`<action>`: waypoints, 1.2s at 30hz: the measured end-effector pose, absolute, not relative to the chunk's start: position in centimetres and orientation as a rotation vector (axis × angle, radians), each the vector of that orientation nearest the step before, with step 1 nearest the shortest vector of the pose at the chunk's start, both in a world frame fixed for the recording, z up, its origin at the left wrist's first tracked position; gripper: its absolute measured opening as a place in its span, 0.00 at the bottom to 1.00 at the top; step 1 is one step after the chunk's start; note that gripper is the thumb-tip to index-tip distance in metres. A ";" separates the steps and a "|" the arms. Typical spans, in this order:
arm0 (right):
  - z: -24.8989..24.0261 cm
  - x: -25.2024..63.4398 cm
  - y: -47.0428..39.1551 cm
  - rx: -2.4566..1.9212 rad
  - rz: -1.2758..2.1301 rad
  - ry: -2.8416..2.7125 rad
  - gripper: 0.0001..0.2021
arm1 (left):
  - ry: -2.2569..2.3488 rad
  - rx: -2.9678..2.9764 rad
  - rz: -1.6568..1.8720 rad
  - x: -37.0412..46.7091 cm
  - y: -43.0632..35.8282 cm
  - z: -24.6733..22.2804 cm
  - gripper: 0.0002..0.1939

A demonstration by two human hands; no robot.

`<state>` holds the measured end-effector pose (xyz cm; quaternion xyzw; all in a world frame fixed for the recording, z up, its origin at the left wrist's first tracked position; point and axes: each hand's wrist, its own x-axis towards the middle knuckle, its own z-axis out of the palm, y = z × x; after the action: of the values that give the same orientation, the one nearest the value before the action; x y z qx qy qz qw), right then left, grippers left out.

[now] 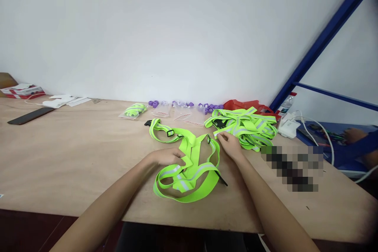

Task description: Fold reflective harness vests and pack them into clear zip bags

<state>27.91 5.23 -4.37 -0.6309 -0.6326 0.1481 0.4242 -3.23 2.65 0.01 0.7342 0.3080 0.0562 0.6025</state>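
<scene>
A fluorescent yellow-green reflective harness [203, 189] with silvery stripes and black buckles lies loosely spread on the table before me. My left hand [167, 156] is closed on its webbing near the middle. To the right, my right hand [229, 144] pinches a strap end [216, 135] of the same material, beside a tangled pile of reflective straps [245, 126]. Whether that end belongs to the harness or the pile, I cannot tell. A black side-release buckle [147, 123] sits at the harness's far left end.
Along the wall lie a bagged reflective strap [134, 110], clear zip bags [189, 116], several purple rolls [210, 108] and a red plastic bag [251, 105]. A white power adapter [288, 126] and bottle [286, 104] stand right. Another person's hand [356, 136] shows far right.
</scene>
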 end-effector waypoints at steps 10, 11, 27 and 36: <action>-3.0 22.8 2.6 -1.191 0.698 -1.914 0.17 | 0.609 1.567 -0.075 -4.1 2.8 0.7 0.12; -2.8 22.4 2.2 -1.174 0.757 -1.936 0.17 | 0.589 1.558 -0.098 -4.2 2.8 0.8 0.13; -2.5 19.5 0.5 -1.210 0.921 -1.666 0.16 | 0.629 1.231 0.387 -3.3 3.2 -1.6 0.16; -2.9 20.4 1.4 -1.001 1.044 -1.748 0.17 | 0.696 1.218 0.755 -2.4 3.7 -2.8 0.23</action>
<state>20.37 1.44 -2.88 -0.3999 -0.6981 0.4171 0.4228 -2.36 3.71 -2.75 0.5468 0.3122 0.3389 0.6991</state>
